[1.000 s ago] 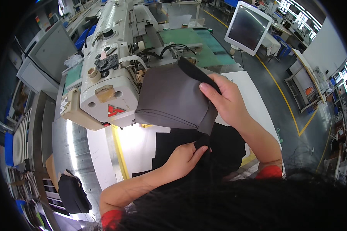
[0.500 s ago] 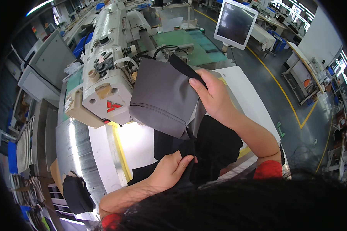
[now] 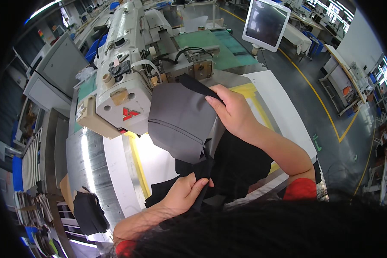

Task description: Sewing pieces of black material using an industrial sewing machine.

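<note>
A dark grey sewn cover piece (image 3: 180, 116) with a black underside hangs between my hands in front of the sewing machine head (image 3: 124, 94). A stitched seam curves across its lower part. My right hand (image 3: 234, 109) is closed on its upper right edge, thumb on top. Lower down, my left hand (image 3: 186, 192) pinches a black strip at the piece's lower end. Beneath lie black fabric pieces (image 3: 241, 165) on a white sheet with yellow tape (image 3: 137, 161). Hair hides the near edge of the work.
Metal table surface (image 3: 90, 167) extends to the left, with a stack of black pieces (image 3: 90, 213) at its edge. A monitor (image 3: 266, 26) stands beyond a green surface (image 3: 198, 41). To the right is a grey floor with yellow lines (image 3: 318, 105).
My right hand has lowered slightly, bringing the grey piece down and nearer to me. My left hand has shifted a little to the left, still pinching the black strip.
</note>
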### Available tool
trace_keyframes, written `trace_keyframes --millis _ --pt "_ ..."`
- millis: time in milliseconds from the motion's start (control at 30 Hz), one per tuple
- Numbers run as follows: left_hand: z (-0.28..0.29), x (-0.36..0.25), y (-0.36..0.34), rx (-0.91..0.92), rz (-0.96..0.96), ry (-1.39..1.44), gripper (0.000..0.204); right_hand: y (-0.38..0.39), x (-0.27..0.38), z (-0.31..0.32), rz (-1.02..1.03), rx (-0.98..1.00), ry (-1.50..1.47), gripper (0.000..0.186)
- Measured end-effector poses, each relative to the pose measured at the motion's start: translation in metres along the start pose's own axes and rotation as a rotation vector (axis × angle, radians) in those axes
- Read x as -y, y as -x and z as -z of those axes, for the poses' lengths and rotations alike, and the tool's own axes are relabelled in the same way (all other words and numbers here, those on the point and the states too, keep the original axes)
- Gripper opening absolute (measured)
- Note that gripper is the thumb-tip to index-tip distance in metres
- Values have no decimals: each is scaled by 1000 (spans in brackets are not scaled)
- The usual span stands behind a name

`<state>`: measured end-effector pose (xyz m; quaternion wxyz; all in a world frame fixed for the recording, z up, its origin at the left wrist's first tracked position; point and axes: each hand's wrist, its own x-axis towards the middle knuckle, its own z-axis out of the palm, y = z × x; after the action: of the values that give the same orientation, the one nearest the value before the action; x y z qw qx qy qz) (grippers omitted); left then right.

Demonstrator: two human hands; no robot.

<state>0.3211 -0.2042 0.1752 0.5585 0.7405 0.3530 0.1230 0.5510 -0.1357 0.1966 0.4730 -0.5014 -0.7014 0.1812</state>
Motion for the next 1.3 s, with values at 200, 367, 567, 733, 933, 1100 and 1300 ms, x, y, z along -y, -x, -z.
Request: trace_keyframes --millis 200,367,567,733,933,1100,1300 --pt "0 7 8 3 -34 169 25 17 0 4 150 193 178 46" --pt "4 25 8 83 9 372 23 43 16 4 415 748 2 76" --pt "4 23 11 106 87 571 21 72 16 -23 394 842 279 32" --pt "8 16 18 221 74 156 29 78 26 -16 404 1079 147 23" --pt "11 9 23 372 128 -52 34 97 23 -17 165 1205 -242 40" --pt "3 30 35 531 -58 -157 37 112 19 -22 321 1280 -215 30" --pt "8 41 32 474 -118 -64 37 125 6 -24 209 1453 -266 36"
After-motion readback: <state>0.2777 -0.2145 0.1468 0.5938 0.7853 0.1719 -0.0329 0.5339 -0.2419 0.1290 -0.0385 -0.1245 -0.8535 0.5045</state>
